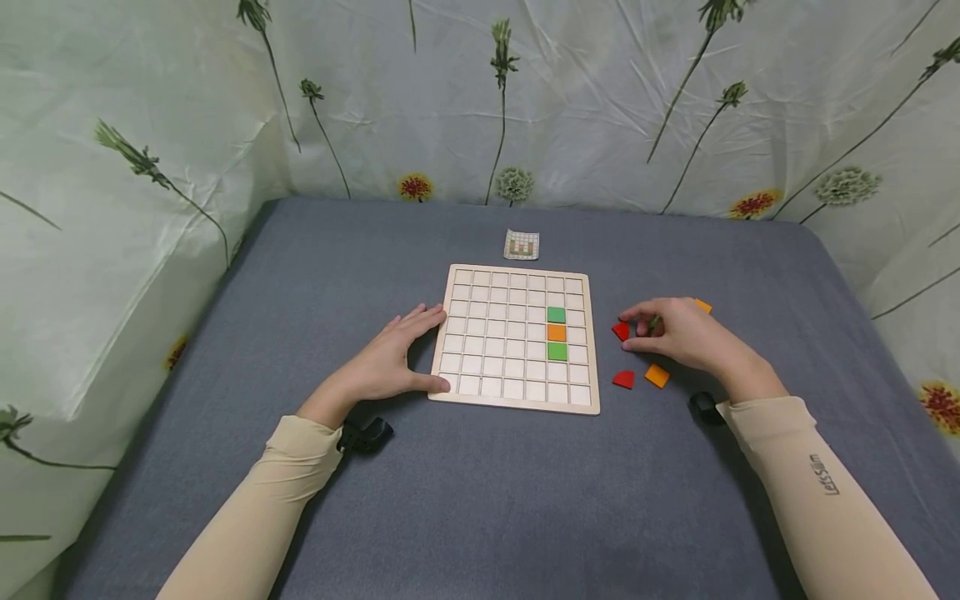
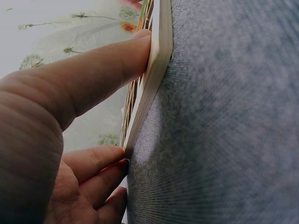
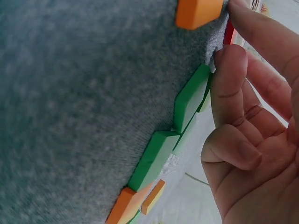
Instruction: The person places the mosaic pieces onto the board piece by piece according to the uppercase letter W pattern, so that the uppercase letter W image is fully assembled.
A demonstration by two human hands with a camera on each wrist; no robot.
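Note:
A light wooden grid board lies on the table. My left hand rests at its left side, fingers spread along the edge and thumb on the near left corner. Inside the board, a green tile, an orange tile and another green tile form a column. My right hand is right of the board, pinching a small red tile between thumb and fingertip. Green tiles lie beneath that hand, partly hidden from the head view.
Another red tile and an orange tile lie in front of my right hand. A further orange tile shows behind it. Beyond the board is a small pattern card. Grey cloth covers the table; a flowered curtain hangs behind.

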